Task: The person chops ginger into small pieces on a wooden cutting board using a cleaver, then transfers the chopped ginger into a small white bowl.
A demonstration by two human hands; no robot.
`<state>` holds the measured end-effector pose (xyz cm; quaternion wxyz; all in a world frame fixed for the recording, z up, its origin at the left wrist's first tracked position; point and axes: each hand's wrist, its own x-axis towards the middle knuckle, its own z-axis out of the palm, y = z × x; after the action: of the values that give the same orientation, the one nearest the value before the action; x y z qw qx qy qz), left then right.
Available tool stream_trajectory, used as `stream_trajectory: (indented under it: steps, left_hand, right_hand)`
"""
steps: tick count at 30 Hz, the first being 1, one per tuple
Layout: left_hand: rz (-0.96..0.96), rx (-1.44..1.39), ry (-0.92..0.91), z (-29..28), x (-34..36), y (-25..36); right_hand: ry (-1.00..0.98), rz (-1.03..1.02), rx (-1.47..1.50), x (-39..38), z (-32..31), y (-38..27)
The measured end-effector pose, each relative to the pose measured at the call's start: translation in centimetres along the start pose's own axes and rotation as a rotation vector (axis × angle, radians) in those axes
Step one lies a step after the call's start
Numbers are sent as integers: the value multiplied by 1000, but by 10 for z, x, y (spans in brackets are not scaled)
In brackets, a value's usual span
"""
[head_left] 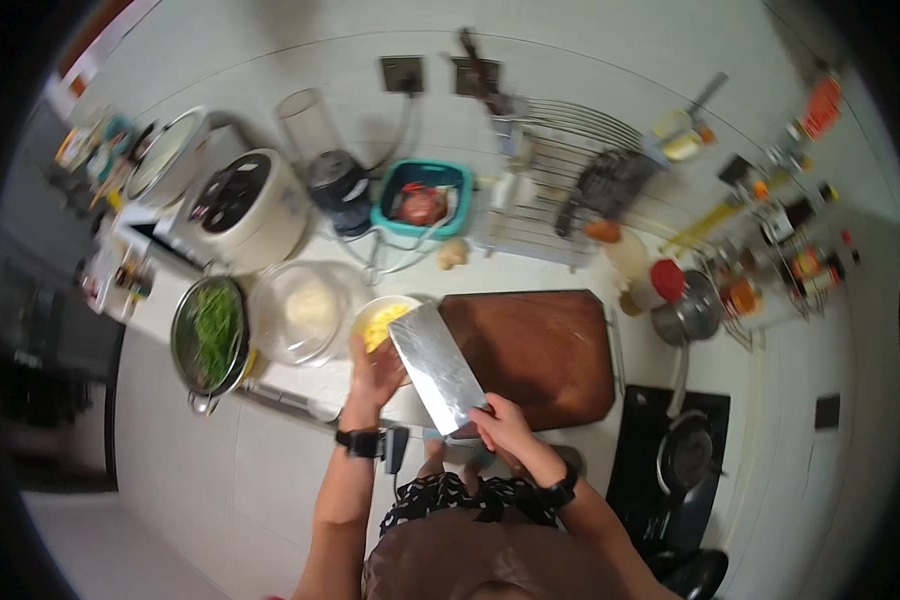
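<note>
My right hand (pixel 505 425) is closed round the handle of a cleaver (pixel 436 370). Its broad, shiny blade slants up and left, with the far end over the near right rim of a white bowl (pixel 410 299). Chopped yellow food (pixel 382 323) lies in that bowl. My left hand (pixel 376 371) is at the bowl's near side, thumb stretched out by the rim. The blade partly hides its other fingers; whether they touch the bowl is unclear. Right of the blade lies a brown wooden cutting board (pixel 540 355), its surface damp-looking.
Left of the bowl stand a clear-covered bowl of pale dough (pixel 312 305) and a metal colander of greens (pixel 215 330). Behind are a rice cooker (pixel 245 210), a blender (pixel 338 190), a teal basin with meat (pixel 420 205) and a dish rack (pixel 550 180). A stove (pixel 660 470) is at right.
</note>
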<state>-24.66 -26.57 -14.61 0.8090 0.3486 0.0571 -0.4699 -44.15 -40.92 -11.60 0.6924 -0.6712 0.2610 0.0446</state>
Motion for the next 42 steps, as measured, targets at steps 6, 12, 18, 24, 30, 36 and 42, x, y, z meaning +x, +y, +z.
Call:
stream_trajectory:
  steps: [6, 12, 18, 24, 30, 36, 42]
  left_hand:
    - [102, 600, 386, -39, 7, 10]
    - [359, 1404, 521, -30, 22, 1]
    - [618, 1512, 558, -45, 19, -1]
    - [555, 1430, 507, -27, 2, -13]
    - [650, 1686, 290, 0, -17, -29]
    - [727, 2322, 155, 37, -35, -26]
    - [545, 2525, 404, 4, -9, -16]
  right_hand:
    - [264, 69, 213, -12, -46, 42]
    - [658, 143, 308, -38, -119, 96]
    - [801, 69, 328, -33, -140, 137]
    - [663, 97, 105, -13, -114, 146]
    - [229, 97, 400, -12, -70, 88]
    - [-2, 75, 321, 1, -29, 27]
    - [-78, 81, 264, -6, -24, 21]
